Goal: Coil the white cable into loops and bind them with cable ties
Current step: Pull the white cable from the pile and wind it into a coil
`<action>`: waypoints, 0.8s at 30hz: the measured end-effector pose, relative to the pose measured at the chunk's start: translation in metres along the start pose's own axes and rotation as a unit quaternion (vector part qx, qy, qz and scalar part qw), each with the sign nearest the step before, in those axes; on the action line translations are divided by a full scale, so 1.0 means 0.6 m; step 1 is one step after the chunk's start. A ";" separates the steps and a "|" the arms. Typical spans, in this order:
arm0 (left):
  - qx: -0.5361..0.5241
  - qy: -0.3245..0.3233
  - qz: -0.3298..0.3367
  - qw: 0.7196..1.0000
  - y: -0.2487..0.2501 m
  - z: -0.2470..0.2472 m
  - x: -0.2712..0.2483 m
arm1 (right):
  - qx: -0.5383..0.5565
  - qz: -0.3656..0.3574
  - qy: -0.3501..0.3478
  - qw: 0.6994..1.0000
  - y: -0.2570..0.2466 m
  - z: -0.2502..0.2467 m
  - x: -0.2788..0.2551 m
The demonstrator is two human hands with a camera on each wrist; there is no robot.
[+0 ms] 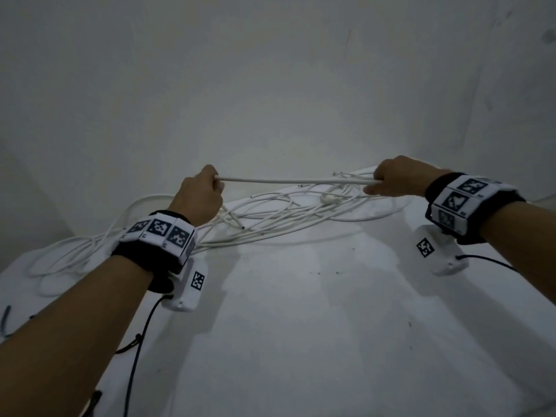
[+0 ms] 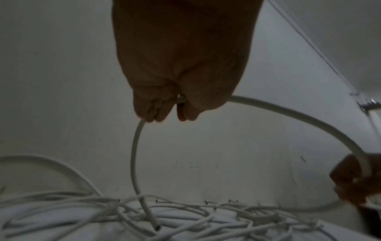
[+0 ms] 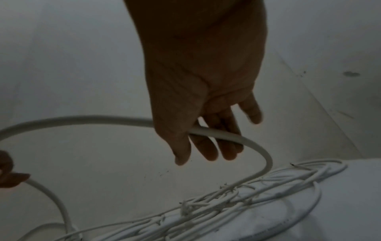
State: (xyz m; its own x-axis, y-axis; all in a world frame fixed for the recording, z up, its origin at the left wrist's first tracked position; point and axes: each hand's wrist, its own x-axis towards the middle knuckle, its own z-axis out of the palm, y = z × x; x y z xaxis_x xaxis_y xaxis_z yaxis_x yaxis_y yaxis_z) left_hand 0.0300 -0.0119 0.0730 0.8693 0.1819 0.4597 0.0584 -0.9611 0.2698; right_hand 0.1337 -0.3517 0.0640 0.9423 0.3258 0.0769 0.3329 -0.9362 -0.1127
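- The left hand (image 1: 198,194) was closed in a fist round the white cable (image 1: 294,181), lifted above the white table (image 1: 301,311), and the right hand (image 1: 394,179) held the same run further along, so one straight stretch hung taut between them.
- From the right wrist view the right hand's grip looked looser: the thumb (image 3: 181,146) pressed the cable against the curled fingers, the little finger sticking out free.
- From the left wrist view the cable entered the left fist and dropped out below it, down into the pile of loose white cable (image 1: 270,212) spread along the far edge of the table against the white wall (image 1: 270,70).
- I judged the cable light but springy (it held broad curves rather than flopping), with a smooth jacket that should slide through a slack palm; loops will want to spring open, so each needs pinching where the turns cross.
- The best hold seemed to be the free stretch near the left fist, feeding the rest in from the right.
- Several cut ends (image 1: 242,227) poked out of the pile, so I could not tell whether it was one cable or many pieces.
- I saw no cable ties anywhere; the light was dim, and the pile's left part ran behind the left forearm.
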 end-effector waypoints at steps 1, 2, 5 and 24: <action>-0.015 0.007 0.000 1.000 0.000 0.000 0.005 | 0.004 0.024 -0.017 1.000 0.003 0.005 0.007; -0.023 0.016 0.009 1.000 0.000 -0.001 0.008 | 0.011 0.037 -0.019 0.999 0.003 0.010 0.013; -0.046 0.012 0.036 0.998 -0.008 0.004 0.021 | 0.026 0.083 0.052 0.995 -0.006 0.017 0.018; -0.007 -0.014 0.065 0.998 -0.022 0.007 0.010 | -0.033 -0.070 0.170 0.982 -0.029 0.010 0.027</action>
State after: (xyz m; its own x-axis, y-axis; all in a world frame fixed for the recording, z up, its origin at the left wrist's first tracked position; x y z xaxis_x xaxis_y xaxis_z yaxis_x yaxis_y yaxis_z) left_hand 0.0368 0.0009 0.0686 0.8827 0.0499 0.4672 -0.0624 -0.9731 0.2218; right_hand 0.1434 -0.3293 0.0615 0.8169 0.4004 0.4152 0.4453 -0.8953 -0.0127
